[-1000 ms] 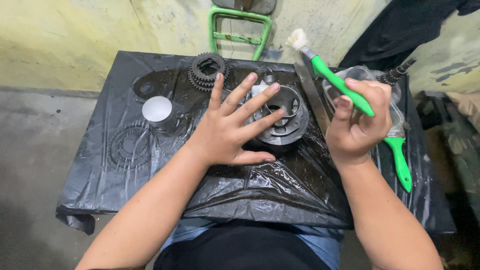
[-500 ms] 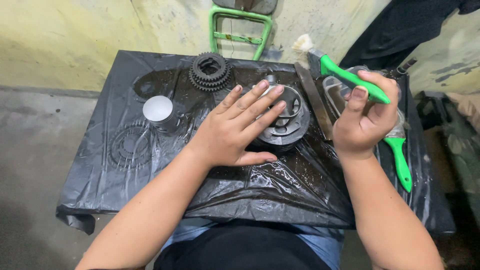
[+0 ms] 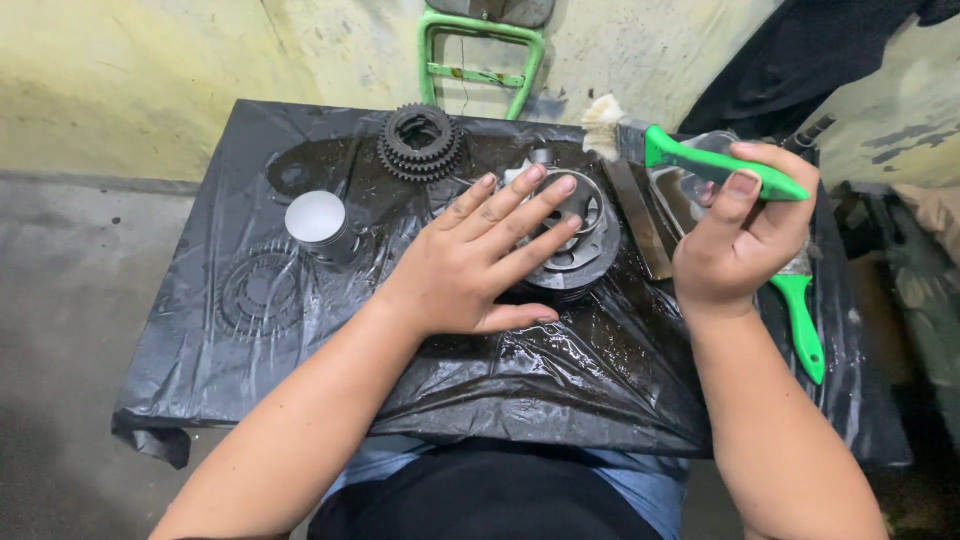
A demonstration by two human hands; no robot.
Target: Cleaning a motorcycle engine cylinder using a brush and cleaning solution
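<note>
**Q:** What did the head view show you at that moment? Where were the hands?

**A:** Just the one view, so here goes. I saw the left hand lying flat, fingers spread apart and closed on nothing, palm down on the black plastic sheet covering the counter. Its fingertips rested on the round metal engine part sitting mid-counter. The right hand was up off the sheet with its grip clamped on a green-handled brush, bristles pointing left and sitting just above the far right edge of that metal part.

**Q:** Anything else lying around?

**A:** Yeah, a few bits. A black stacked gear sat at the far edge, just beyond the left fingertips. A small silver cylinder stood left of the hand, and I could make out a gear-shaped outline near it, couldn't tell whether over or under the plastic. A flat metal bar lay between the round part and the right hand. A second green handle poked out below the right hand. A green metal frame leaned against the wall behind.
</note>
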